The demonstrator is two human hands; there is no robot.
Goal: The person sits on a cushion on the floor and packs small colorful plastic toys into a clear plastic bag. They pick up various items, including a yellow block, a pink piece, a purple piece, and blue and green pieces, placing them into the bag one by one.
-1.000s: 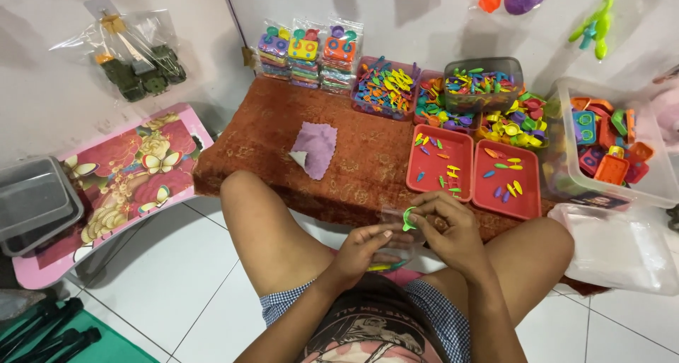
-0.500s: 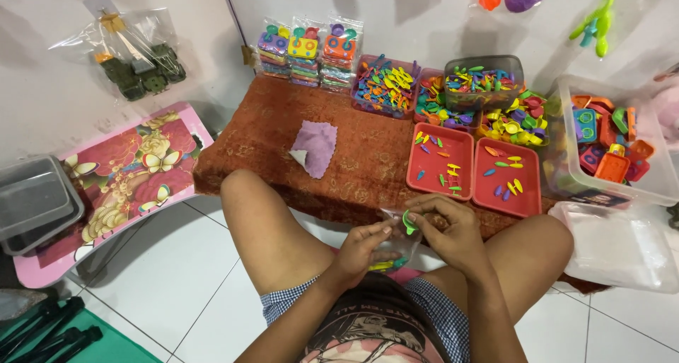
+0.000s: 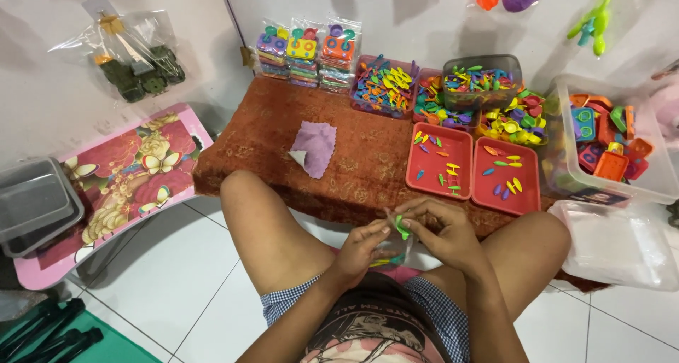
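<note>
Green plastic piece point(image 3: 401, 226), that is what my fingers are working on, but let me go from the big things down. Stretching across in front of my knees, a rust-red patterned cloth point(image 3: 269, 133) is covering the low surface. At its right end a clear plastic bin point(image 3: 566, 133) is holding orange and red toy parts, with its clear lid point(image 3: 622, 246) lying on the floor just beside my right knee. On the left a pink flowered tray table point(image 3: 127, 172) is standing, a grey container point(image 3: 32, 204) resting on its near corner. Along the wall side of the cloth, tubs of mixed coloured pieces point(image 3: 385, 87) are lined up, with three packets of sorted toys point(image 3: 304, 52) beside them. Nearer to me, two red trays point(image 3: 438, 158) are sitting side by side, each carrying a scatter of small coloured bits. A purple rag point(image 3: 315, 147) is lying loose in the middle of the cloth.

Now the hands, down between my thighs. My left hand point(image 3: 361, 246) is curling in, its fingertips pinching a small clear bag point(image 3: 390, 250) with a few coloured bits inside. My right hand point(image 3: 442, 232) is closing thumb and forefinger on the green plastic piece, holding it right at the bag's mouth, touching my left fingertips.
</note>
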